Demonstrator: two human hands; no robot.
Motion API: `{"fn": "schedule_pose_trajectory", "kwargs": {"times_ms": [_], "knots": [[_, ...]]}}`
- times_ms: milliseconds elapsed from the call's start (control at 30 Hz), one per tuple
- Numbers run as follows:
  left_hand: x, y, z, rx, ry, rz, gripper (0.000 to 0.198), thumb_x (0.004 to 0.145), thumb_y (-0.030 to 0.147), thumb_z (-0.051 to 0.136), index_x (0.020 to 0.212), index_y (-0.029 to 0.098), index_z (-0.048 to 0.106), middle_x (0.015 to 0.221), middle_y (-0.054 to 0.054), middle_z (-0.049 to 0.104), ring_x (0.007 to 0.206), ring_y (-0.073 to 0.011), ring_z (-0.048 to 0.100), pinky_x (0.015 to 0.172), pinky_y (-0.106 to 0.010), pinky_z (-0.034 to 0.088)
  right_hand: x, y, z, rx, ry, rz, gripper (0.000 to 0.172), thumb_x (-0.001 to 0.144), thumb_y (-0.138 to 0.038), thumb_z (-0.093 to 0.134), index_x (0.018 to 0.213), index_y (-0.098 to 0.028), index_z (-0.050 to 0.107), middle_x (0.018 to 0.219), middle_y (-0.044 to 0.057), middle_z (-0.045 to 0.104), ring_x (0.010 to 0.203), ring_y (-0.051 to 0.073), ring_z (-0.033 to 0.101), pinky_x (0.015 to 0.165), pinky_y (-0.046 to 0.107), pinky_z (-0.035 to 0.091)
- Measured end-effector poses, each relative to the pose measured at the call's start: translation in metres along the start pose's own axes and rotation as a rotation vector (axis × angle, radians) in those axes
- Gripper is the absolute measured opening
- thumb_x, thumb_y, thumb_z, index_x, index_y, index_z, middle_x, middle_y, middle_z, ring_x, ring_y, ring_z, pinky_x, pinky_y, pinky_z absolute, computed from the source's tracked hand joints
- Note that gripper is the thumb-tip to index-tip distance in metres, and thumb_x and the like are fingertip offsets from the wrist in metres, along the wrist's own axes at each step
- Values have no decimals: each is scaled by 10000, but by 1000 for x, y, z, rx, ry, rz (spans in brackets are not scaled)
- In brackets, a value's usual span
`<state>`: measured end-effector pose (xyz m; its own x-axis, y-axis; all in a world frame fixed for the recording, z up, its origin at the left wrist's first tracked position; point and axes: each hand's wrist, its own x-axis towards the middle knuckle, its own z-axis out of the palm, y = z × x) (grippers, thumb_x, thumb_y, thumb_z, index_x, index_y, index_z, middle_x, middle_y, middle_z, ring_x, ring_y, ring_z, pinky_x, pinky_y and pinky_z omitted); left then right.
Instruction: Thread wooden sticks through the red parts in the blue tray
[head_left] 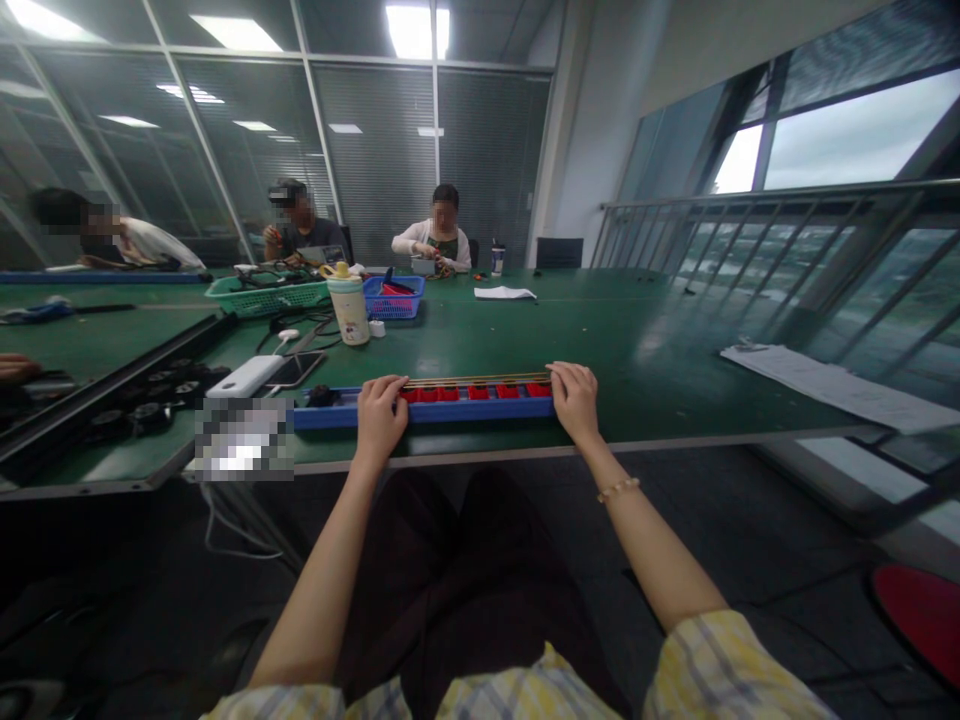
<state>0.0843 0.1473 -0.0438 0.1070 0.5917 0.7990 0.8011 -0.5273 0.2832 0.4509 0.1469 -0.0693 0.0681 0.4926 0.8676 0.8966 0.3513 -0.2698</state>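
Observation:
A long blue tray [480, 409] lies along the near edge of the green table [637, 350]. It holds a row of red parts [474, 392] with thin yellow rods [480, 380] laid across them. My left hand [379, 417] grips the tray near its left-middle, fingers curled over the front wall onto the red parts. My right hand [576, 400] clasps the tray's right end, fingers bent over it. A small black object [322, 396] sits in the tray's left end.
A white power bank [246, 376] and a phone [298, 368] lie left of the tray, near a white bottle with a yellow lid [349, 305]. Green basket [266, 295] and blue basket [394, 296] stand farther back. Papers [825, 385] lie right. Three people sit at the far side.

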Motion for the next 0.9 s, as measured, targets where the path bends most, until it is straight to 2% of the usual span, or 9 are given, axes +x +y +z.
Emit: {"fn": "schedule_pose_trajectory", "kwargs": {"times_ms": [167, 300, 400, 533, 667, 900], "knots": [[0, -1, 1, 10, -2, 10, 350, 872, 170, 452, 1149, 208, 664, 1139, -65, 664, 1086, -259, 536, 978, -432, 447, 0, 1, 1, 49, -29, 30, 355, 992, -365, 377, 1052, -207, 689, 1068, 91, 714, 1055, 241, 584, 1013, 434, 390], [0, -1, 0, 12, -8, -2, 348, 875, 176, 452, 1152, 215, 660, 1131, -66, 657, 1089, -263, 538, 983, -430, 448, 0, 2, 0, 64, 38, 76, 365, 986, -376, 372, 1027, -188, 681, 1077, 121, 699, 1072, 244, 578, 1005, 425, 411], [0, 0, 0, 11, -2, -1, 351, 873, 175, 454, 1160, 211, 653, 1119, -73, 652, 1087, -263, 532, 985, -423, 449, -1, 7, -1, 62, 136, 180, 375, 978, -388, 359, 1015, -174, 665, 1055, 143, 679, 1052, 245, 577, 973, 419, 431], [0, 0, 1, 19, 7, -19, 371, 875, 177, 447, 1199, 199, 626, 1128, -89, 642, 1108, -269, 526, 995, -430, 443, -3, 16, -3, 110, 223, 381, 392, 942, -446, 391, 995, -157, 651, 982, 149, 676, 927, 241, 600, 868, 395, 472], [0, 0, 2, 27, -2, -26, 354, 878, 183, 441, 1172, 199, 638, 1115, -87, 638, 1102, -270, 529, 997, -431, 443, -4, 22, -3, 240, 189, 525, 435, 909, -510, 425, 977, -154, 666, 928, 134, 709, 812, 229, 633, 785, 365, 492], [1, 1, 1, 23, 5, -34, 350, 870, 181, 445, 1156, 201, 644, 1098, -96, 641, 1094, -276, 530, 991, -449, 448, -4, 22, -5, 361, 107, 525, 441, 890, -564, 470, 915, -173, 673, 673, 55, 677, 662, 213, 642, 688, 325, 490]]}}
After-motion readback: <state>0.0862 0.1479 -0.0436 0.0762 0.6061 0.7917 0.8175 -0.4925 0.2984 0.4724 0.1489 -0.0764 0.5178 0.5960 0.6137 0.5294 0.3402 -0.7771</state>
